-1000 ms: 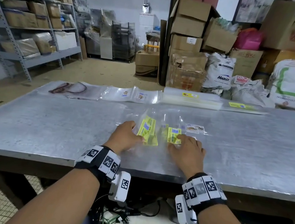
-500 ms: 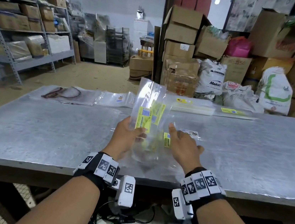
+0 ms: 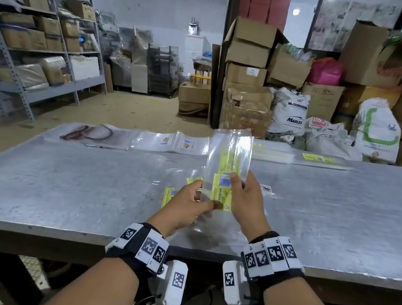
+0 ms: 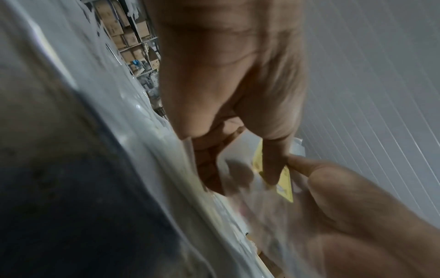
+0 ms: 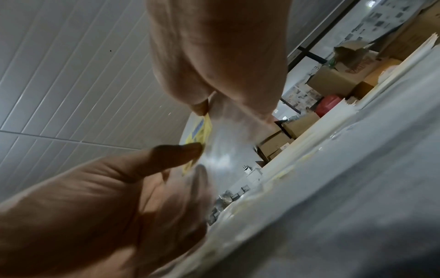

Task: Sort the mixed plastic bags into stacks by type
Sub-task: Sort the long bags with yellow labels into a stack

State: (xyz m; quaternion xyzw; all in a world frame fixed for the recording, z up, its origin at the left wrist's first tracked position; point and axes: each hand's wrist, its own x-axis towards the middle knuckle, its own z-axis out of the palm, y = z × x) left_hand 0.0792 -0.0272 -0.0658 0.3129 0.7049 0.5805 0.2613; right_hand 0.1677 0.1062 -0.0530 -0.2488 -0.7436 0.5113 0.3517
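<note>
**Yellow-labelled bags lifted from the mixed pile for sorting**

Both hands hold a small bunch of clear, narrow plastic bags with yellow printed labels (image 3: pixel 228 171) upright above the grey metal table (image 3: pixel 64 186). The left hand (image 3: pixel 185 208) pinches the bunch at its lower edge, thumb in front and curled fingers behind; the left wrist view shows the thumb pressed onto a yellow label. The right hand (image 3: pixel 244 203) pinches the right side a little higher, thumb on the blue patch of a label and fingers curled behind the film. How many bags are in the bunch cannot be told, as the clear film hides their edges.

Directly below the grip, the remaining loose pile of clear bags (image 3: pixel 190 191) lies flat on the table, with more yellow labels showing beside the left hand. Beyond the grip, along the table's far edge, sorted stacks already lie: clear bags with small picture labels (image 3: pixel 175 143) to the far left of the grip, and a flat stack with yellow labels (image 3: pixel 318 159) to the far right.

The step in hand looks like identifying and squaring up one type. The next move probably calls for carrying the bunch away to the matching yellow-labelled stack, keeping the slippery film pinched so none slides out.
</note>
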